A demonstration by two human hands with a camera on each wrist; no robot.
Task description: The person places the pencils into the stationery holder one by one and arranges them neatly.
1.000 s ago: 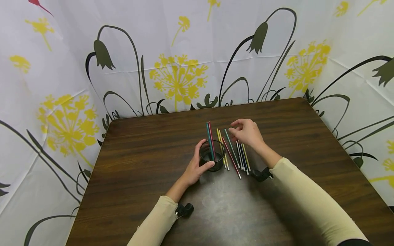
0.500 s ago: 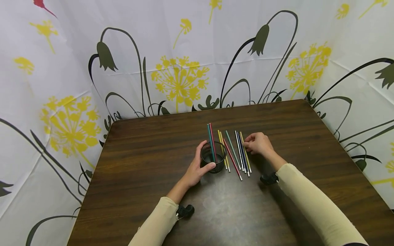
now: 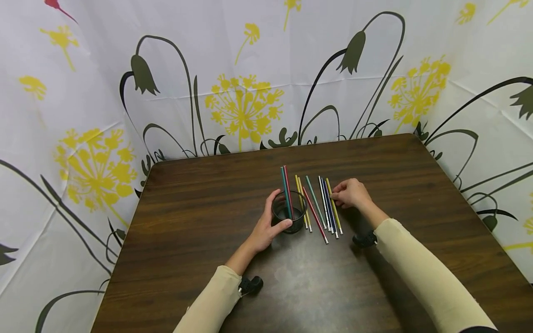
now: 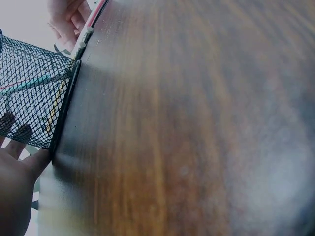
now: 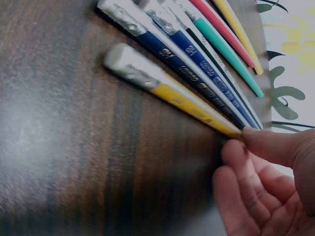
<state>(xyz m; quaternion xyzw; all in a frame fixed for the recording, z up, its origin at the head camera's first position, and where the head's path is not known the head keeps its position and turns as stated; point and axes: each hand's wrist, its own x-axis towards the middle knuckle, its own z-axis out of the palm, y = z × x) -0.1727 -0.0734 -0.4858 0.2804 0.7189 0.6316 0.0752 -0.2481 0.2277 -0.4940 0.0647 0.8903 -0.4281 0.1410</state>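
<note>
My left hand (image 3: 263, 232) grips a black mesh pencil cup (image 4: 37, 69), fingers on its far side and thumb near the front. A teal pencil (image 3: 284, 185) and a red pencil (image 3: 288, 182) stand leaning inside it. To the right of the cup, several pencils lie roughly side by side. At the right end of that row is a yellow pencil (image 5: 187, 104) with a white eraser. My right hand (image 3: 354, 193) pinches it near its far end, thumb on top. The pencil appears to lie on the table.
Beside the yellow pencil lie dark blue pencils (image 5: 170, 56), then a green pencil (image 5: 224, 51). Another red pencil (image 3: 315, 212) and more yellow pencils (image 3: 298, 185) are nearer the cup. The brown table (image 3: 200, 199) ends at a flowered curtain (image 3: 175, 111).
My right hand has moved right and toward me, from above the pencils to the outermost yellow one, which has shifted slightly right. My left hand stays on the cup.
</note>
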